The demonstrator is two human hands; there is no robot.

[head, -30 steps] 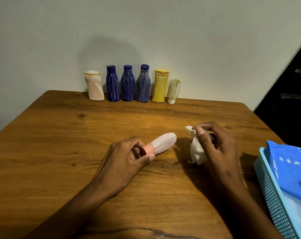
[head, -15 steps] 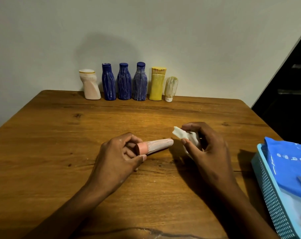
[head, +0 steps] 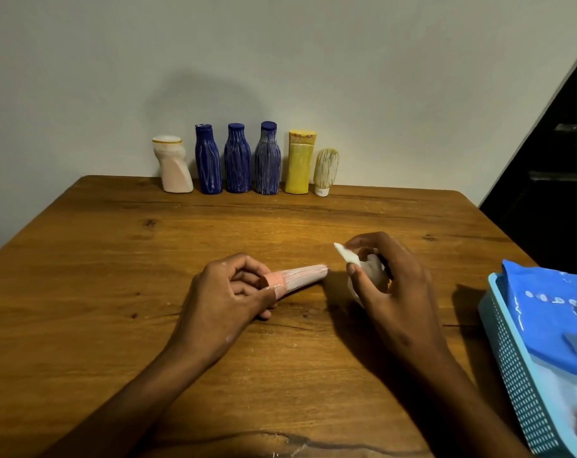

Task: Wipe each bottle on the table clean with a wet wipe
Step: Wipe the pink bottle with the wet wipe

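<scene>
My left hand (head: 227,299) holds a small pink tube bottle (head: 300,276) by its cap end, lying nearly level just above the wooden table (head: 115,276), its streaked body pointing right. My right hand (head: 389,285) grips a bunched white wet wipe (head: 350,256) close to the bottle's tip, not touching it. Along the table's far edge stand a white-pink bottle (head: 173,166), three blue bottles streaked with white (head: 208,160) (head: 237,160) (head: 267,160), a yellow tube (head: 300,163) and a small cream tube (head: 325,171).
A light blue plastic basket (head: 518,375) stands at the table's right edge with a blue wipe packet (head: 551,312) in it. A grey wall runs behind the bottles, and a dark opening lies at the right.
The pink bottle has tilted down from pointing up-right to nearly level. My right hand has bunched the wipe higher and moved it a little left toward the bottle's tip.
</scene>
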